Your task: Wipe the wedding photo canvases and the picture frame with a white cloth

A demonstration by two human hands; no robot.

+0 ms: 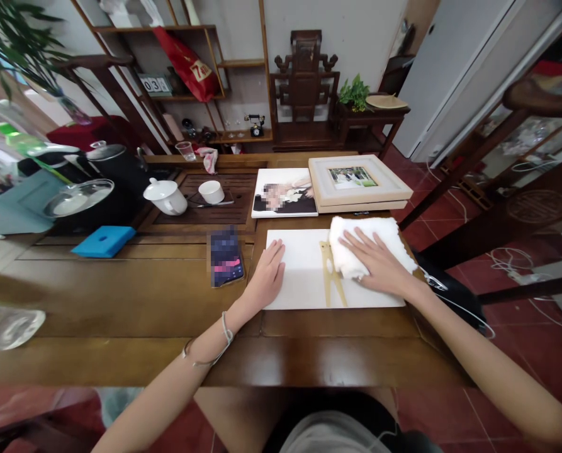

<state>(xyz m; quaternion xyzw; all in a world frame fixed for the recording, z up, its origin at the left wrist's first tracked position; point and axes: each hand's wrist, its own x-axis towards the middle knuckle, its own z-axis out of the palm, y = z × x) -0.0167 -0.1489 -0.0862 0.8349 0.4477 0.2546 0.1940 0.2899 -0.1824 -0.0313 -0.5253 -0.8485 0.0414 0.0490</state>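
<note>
A white rectangular board (pixel 299 270) lies flat on the wooden table in front of me. On its face are two tan strips (pixel 328 286) that meet at the top and spread toward the near edge. My left hand (pixel 269 270) rests flat at the board's left edge, fingers stretched out. Under my right hand (pixel 372 258) is a folded white towel (pixel 387 229), which covers the board's upper right part; the palm is down and the fingers are spread over the cloth.
Behind the board lie a photo panel (pixel 285 204) and a pale framed picture (pixel 316 173) on a box. A phone (pixel 226 258) is to the left. Farther left are a blue box (pixel 104 241), a lidded white cup (pixel 165 198) and a small bowl (pixel 211 192) on the tea tray.
</note>
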